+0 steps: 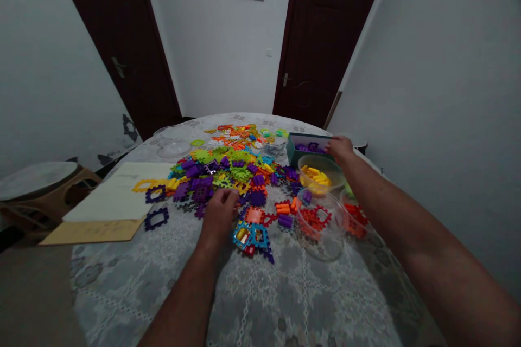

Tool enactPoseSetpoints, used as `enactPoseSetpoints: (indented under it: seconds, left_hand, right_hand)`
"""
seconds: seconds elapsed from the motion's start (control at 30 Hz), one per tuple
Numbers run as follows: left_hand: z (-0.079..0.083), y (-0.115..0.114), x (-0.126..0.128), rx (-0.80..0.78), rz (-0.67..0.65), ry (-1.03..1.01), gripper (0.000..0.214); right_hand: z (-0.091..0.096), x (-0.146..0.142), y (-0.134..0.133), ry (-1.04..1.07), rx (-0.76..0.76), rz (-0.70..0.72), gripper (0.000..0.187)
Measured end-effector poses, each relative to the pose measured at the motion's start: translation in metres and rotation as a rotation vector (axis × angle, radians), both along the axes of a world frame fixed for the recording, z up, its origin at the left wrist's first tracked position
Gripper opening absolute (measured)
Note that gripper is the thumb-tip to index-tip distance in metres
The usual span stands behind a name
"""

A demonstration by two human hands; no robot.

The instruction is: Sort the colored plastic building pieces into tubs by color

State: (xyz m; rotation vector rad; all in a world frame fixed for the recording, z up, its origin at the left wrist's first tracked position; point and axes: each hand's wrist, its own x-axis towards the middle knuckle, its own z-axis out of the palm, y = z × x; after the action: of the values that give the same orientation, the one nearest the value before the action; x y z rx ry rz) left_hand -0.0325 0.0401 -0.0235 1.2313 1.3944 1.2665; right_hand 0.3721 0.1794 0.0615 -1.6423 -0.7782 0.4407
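Observation:
My left hand point(220, 210) is at the near edge of a heaped pile of colourful plastic building pieces point(228, 165), its fingers curled together; whatever is in them is hidden. Purple pieces point(201, 190) lie just to its left, and a dark purple square piece point(257, 197) is to its right. My right hand point(341, 147) reaches over the right end of a dark green box point(296, 158) that contains purple pieces point(311, 147). Its fingers are bunched at those pieces, and I cannot make out what they hold.
A clear tub with yellow pieces point(315, 178) stands before the box. Nearer is a clear round container point(325, 249) around red pieces. Blue frame pieces point(251, 234) lie in front of the pile. Cardboard sheets point(118, 195) overhang the table's left edge, beside a stool point(36, 179).

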Motion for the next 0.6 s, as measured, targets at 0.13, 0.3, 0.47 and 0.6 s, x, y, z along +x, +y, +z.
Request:
enactPoseSetpoints:
  seconds: [0.13,0.3,0.47,0.6]
  left_hand:
    - [0.002,-0.003,0.001,0.041,-0.014,0.135,0.03]
    - [0.005,-0.007,0.003,0.108,-0.011,0.263,0.02]
    - [0.009,-0.013,-0.002,0.128,-0.001,0.459,0.018]
    - [0.008,-0.022,-0.006,0.06,-0.025,0.594,0.021]
  right_hand:
    - [0.013,-0.032,-0.027,-0.066,0.086,0.049,0.044]
    - [0.013,-0.129,-0.143,-0.487,0.195,0.597,0.039]
    - [-0.051,-0.214,-0.248,-0.883,0.178,0.873,0.072]
    - [-0.105,-0.237,-0.255,-0.984,0.016,0.821,0.096]
